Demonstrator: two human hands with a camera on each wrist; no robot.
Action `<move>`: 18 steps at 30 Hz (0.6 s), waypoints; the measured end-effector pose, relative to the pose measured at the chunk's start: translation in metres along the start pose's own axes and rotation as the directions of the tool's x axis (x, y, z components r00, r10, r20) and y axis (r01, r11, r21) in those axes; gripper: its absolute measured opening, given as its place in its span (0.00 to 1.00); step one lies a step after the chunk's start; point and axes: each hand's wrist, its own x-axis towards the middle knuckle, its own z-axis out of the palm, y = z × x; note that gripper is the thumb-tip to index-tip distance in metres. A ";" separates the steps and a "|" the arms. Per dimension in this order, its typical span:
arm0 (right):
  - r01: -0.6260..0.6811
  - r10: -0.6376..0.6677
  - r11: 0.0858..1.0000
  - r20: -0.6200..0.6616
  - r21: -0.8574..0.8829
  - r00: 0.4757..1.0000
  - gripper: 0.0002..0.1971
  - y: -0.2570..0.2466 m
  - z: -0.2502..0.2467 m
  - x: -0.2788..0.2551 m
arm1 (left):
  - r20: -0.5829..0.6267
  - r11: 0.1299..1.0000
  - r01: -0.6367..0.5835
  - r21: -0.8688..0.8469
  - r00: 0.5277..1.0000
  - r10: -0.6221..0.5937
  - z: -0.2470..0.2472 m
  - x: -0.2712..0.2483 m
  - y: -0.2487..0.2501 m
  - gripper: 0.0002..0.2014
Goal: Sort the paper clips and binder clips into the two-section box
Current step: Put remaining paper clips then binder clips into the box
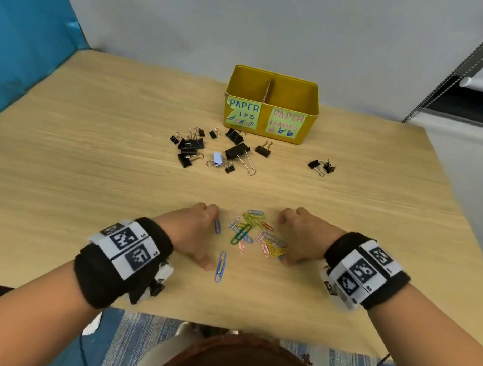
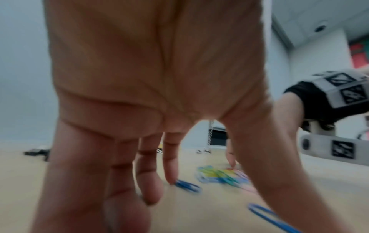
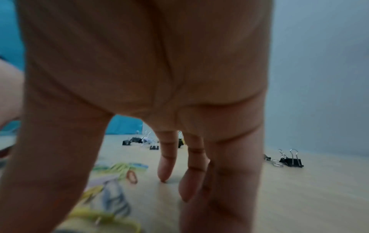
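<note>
Left hand point(image 1: 194, 233), fingers spread, one fingertip on a blue clip point(image 1: 217, 226) just left of the paper clips point(image 1: 254, 234) pile. Right hand point(image 1: 301, 235), spread too, flanks the pile's right. Binder clips point(image 1: 206, 148) lie beyond the pile, near the box point(image 1: 272, 103), w/ nothing visible inside; sorting looks unstarted.

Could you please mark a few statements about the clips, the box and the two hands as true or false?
1. The yellow box has a divider down its middle. True.
2. The binder clips lie nearer the box than the paper clips do. True.
3. The left hand holds a black binder clip. False: its fingertip touches a small blue paper clip lying on the table.
4. The paper clips are heaped inside the box. False: they lie on the table between the two hands.
5. The right hand rests on the box's rim. False: its fingers are down on the table beside the paper clips.
</note>
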 end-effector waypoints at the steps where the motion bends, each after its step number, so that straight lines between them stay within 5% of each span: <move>1: -0.019 0.019 1.000 0.007 -0.006 1.000 0.36 -0.001 0.005 -0.001 | -0.019 1.000 -0.006 -0.001 1.000 0.006 0.007 0.001 0.006 0.41; 6: 0.033 -0.026 0.997 -0.093 0.073 0.995 0.26 -0.021 0.014 0.011 | -0.181 0.992 -0.035 -0.124 0.983 0.013 0.013 0.022 0.035 0.28; 9: 0.048 -0.016 0.982 -0.171 0.184 0.985 0.24 -0.024 0.007 0.019 | -0.214 0.986 -0.015 -0.168 0.977 -0.021 0.000 0.026 0.037 0.28; 14: 0.036 -0.012 0.991 -0.179 0.128 0.984 0.54 -0.018 0.001 0.023 | -0.211 0.978 0.014 -0.209 0.976 -0.060 -0.002 0.023 0.027 0.50; 18: 0.125 -0.115 0.991 -0.211 0.037 0.971 0.52 -0.030 0.017 0.031 | -0.238 0.991 -0.067 -0.118 0.971 0.038 0.008 0.033 0.035 0.53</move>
